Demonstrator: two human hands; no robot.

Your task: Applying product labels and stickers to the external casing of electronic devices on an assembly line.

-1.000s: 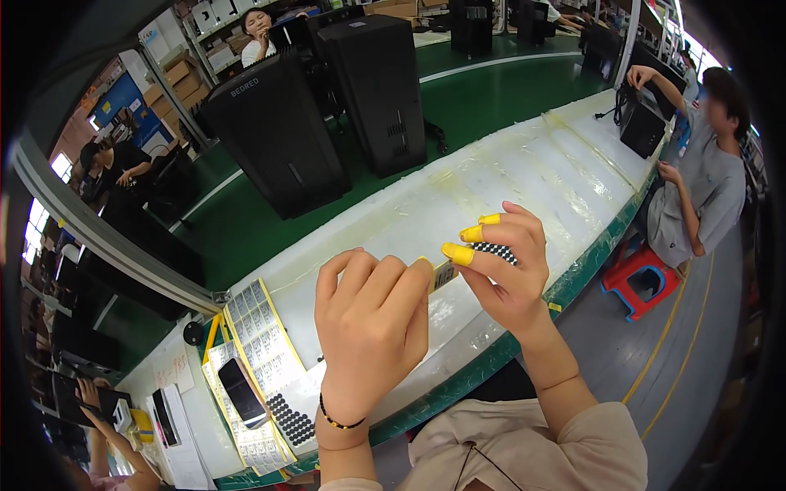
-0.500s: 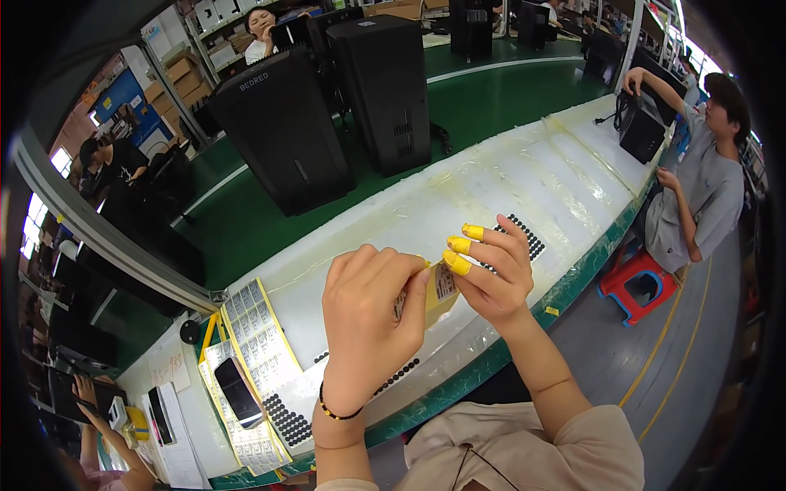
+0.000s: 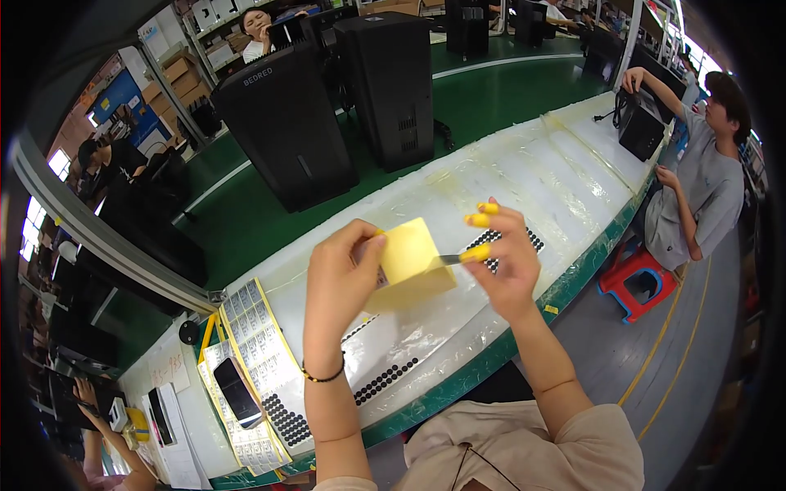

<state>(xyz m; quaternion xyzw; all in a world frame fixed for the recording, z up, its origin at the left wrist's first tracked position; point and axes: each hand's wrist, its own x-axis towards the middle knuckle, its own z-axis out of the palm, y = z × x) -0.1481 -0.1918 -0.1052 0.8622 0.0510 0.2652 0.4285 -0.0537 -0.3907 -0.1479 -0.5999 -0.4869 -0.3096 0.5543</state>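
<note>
My left hand (image 3: 334, 278) holds a folded yellow backing sheet (image 3: 412, 250) up over the white worktable, pinched between thumb and fingers. Its plain yellow side faces up. Close to the sheet's right edge, my right hand (image 3: 512, 266) wears yellow finger cots and pinches a small dark grey label (image 3: 449, 259) between thumb and finger. Motion blurs that hand, and I cannot tell whether the label still touches the sheet. Beneath the hands, rows of round black pads (image 3: 386, 381) lie on the table, with more black pads (image 3: 532, 238) right of the right hand.
Printed label sheets (image 3: 260, 327) and a phone (image 3: 237, 393) lie at the left. Two tall black cabinets (image 3: 282, 135) stand beyond the table. At the far right a person (image 3: 696, 176) touches a black box (image 3: 641, 135) beside a red stool (image 3: 639, 286). Another person's hand (image 3: 85, 391) is lower left.
The yellow sheet has turned so its plain side shows. My left hand has shifted left, my right hand slightly right, and the small dark label now shows between the right fingers and the sheet.
</note>
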